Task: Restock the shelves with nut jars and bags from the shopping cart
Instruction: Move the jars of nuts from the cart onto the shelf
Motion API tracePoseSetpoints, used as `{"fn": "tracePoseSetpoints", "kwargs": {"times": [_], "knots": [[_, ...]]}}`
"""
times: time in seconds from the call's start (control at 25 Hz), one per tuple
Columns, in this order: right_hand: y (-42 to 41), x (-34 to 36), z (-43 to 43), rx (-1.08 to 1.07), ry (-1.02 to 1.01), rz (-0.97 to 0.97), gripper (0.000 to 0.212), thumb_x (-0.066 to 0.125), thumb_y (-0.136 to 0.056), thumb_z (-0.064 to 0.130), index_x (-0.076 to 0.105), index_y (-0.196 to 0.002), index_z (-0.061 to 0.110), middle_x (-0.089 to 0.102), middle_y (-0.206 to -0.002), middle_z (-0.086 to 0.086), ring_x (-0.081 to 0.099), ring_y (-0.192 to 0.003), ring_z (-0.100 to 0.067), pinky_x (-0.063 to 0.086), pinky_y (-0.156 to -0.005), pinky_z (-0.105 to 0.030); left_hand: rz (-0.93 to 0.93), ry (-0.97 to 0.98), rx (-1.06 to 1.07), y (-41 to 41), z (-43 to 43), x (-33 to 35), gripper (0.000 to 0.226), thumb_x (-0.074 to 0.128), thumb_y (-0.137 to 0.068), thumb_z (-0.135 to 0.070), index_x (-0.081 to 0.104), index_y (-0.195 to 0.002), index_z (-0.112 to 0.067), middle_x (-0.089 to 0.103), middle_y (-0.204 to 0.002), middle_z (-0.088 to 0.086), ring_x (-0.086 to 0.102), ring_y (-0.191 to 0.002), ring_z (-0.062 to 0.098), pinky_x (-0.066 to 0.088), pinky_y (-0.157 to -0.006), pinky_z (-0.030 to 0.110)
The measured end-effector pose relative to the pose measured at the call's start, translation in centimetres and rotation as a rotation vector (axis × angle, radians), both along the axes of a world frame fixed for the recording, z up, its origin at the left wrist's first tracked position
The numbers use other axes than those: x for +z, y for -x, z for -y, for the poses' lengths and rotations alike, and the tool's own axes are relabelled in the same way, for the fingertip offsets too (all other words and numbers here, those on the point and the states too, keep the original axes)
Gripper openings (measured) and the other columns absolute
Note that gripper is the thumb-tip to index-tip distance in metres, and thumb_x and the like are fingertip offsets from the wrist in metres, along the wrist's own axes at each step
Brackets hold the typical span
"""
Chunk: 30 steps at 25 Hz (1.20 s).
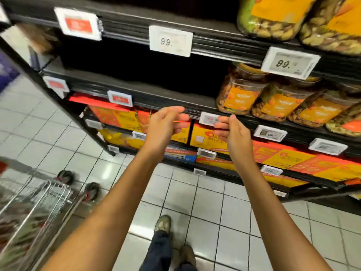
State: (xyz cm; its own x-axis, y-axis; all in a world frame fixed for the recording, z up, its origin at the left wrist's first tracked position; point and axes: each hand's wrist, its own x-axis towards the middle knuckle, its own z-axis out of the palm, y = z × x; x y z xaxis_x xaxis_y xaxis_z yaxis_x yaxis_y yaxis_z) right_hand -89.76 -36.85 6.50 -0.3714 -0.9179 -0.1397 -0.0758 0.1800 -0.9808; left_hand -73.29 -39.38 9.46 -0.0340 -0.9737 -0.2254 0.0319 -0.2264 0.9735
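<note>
A: Both hands are up in front of the middle shelf (148,96): left hand (166,126), right hand (233,133), palms turned toward each other.

B: Neither one is carrying a thing. The fingers are loosely curled and grip nothing. The hands hang just off that shelf's front lip, either side of a small white price tag (210,118) clipped to it.

A: And the nut jars (240,94)?

B: On that shelf, at its right end. They're clear plastic tubs packed with brown nuts, with orange labels on the front and tan lids. They stand in a row, shoulder to shoulder. The shelf's left stretch is dark.

A: One level above the shelf sit the upper jars (271,20), with the same clear walls and orange labels, and a streak of green on one.

B: Below the shelf there are orange and yellow boxes (117,118). Down and left of it is the shopping cart (48,196), wire-sided and too blurred to make out its load.
</note>
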Motion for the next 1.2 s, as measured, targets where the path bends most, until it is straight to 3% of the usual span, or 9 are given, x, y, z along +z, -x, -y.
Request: {"fn": "tracePoseSetpoints", "kwargs": {"times": [0.12, 0.48, 0.68, 0.76, 0.88, 1.04, 1.08, 1.16, 1.2], "knots": [[-7.7, 2.2, -3.6, 0.314, -0.051, -0.005, 0.033, 0.034, -0.101, 0.017, 0.061, -0.083, 0.019, 0.065, -0.079, 0.0, 0.062, -0.067, -0.008, 0.048, -0.064, -0.016, -0.072, -0.048, 0.239, -8.6, -8.1, 2.5, 0.027, 0.042, -0.096, -0.01, 0.065, -0.084, -0.017, 0.069, -0.063, -0.007, 0.062, -0.055, 0.004, 0.048, -0.056, 0.014], [-39.3, 5.5, -12.5, 1.253, -0.084, 0.086, 0.032, 0.036, -0.1, 0.012, 0.063, -0.086, 0.023, 0.069, -0.082, 0.005, 0.066, -0.068, -0.002, 0.049, -0.063, -0.012, -0.132, -0.124, 1.007, -34.5, -30.4, 3.1, 0.022, 0.044, -0.095, -0.009, 0.065, -0.089, -0.012, 0.069, -0.072, 0.0, 0.061, -0.062, 0.011, 0.05, -0.061, 0.019], [-57.1, 5.1, -15.7, 1.382, -0.097, 0.095, 0.031, 0.04, -0.099, 0.016, 0.065, -0.084, 0.024, 0.069, -0.087, 0.008, 0.066, -0.075, -0.002, 0.052, -0.066, -0.013, -0.129, -0.159, 1.147, -50.0, -37.3, 3.0, 0.021, 0.047, -0.094, -0.01, 0.066, -0.086, -0.013, 0.072, -0.076, -0.001, 0.066, -0.064, 0.01, 0.051, -0.059, 0.018], [-64.1, 4.0, -15.8, 1.421, -0.155, 0.049, 0.029, 0.04, -0.099, 0.018, 0.065, -0.085, 0.023, 0.068, -0.089, 0.003, 0.064, -0.075, -0.006, 0.052, -0.069, -0.021, -0.099, -0.205, 1.139, -56.5, -38.3, 2.8, 0.02, 0.047, -0.094, -0.01, 0.066, -0.086, -0.011, 0.071, -0.07, -0.003, 0.065, -0.06, 0.007, 0.05, -0.057, 0.016], [-73.9, 0.6, -14.4, 1.459, -0.237, -0.18, 0.028, 0.039, -0.098, 0.018, 0.063, -0.092, 0.006, 0.058, -0.084, -0.012, 0.051, -0.069, -0.021, 0.039, -0.06, -0.033, -0.044, -0.365, 1.121, -65.3, -38.2, 0.7, 0.014, 0.052, -0.092, -0.012, 0.064, -0.085, -0.01, 0.063, -0.057, -0.007, 0.057, -0.054, 0.007, 0.044, -0.059, 0.021], [-86.5, -7.4, -12.0, 1.466, -0.228, -0.522, 0.038, 0.037, -0.1, 0.025, 0.051, -0.069, 0.01, 0.053, -0.081, -0.019, 0.05, -0.074, -0.024, 0.03, -0.062, -0.03, 0.189, -0.592, 1.147, -75.7, -37.1, -6.7, 0.014, 0.049, -0.095, -0.016, 0.059, -0.086, -0.012, 0.065, -0.057, -0.009, 0.059, -0.053, 0.001, 0.044, -0.051, 0.015], [-89.3, -9.7, -11.8, 1.477, -0.242, -0.613, 0.041, 0.036, -0.1, 0.028, 0.056, -0.072, 0.006, 0.057, -0.085, -0.023, 0.055, -0.081, -0.029, 0.031, -0.064, -0.032, 0.245, -0.64, 1.115, -77.8, -36.7, -9.3, 0.017, 0.048, -0.096, -0.018, 0.061, -0.089, -0.009, 0.07, -0.066, -0.007, 0.064, -0.064, 0.001, 0.046, -0.056, 0.014], [-93.9, -14.5, -11.6, 1.463, -0.267, -0.703, 0.045, 0.035, -0.101, 0.028, 0.063, -0.097, -0.007, 0.06, -0.106, -0.033, 0.057, -0.103, -0.038, 0.038, -0.074, -0.036, 0.332, -0.753, 1.1, -81.2, -35.6, -14.3, 0.028, 0.05, -0.096, -0.022, 0.061, -0.104, 0.003, 0.069, -0.102, 0.018, 0.063, -0.102, 0.027, 0.043, -0.079, 0.029], [-95.1, -16.3, -11.6, 1.455, -0.297, -0.712, 0.045, 0.034, -0.101, 0.026, 0.06, -0.108, -0.01, 0.058, -0.115, -0.033, 0.055, -0.11, -0.041, 0.04, -0.081, -0.036, 0.332, -0.779, 1.124, -82.1, -35.1, -16.5, 0.033, 0.053, -0.094, -0.024, 0.059, -0.106, 0.007, 0.063, -0.111, 0.027, 0.058, -0.108, 0.036, 0.041, -0.083, 0.034]]}}
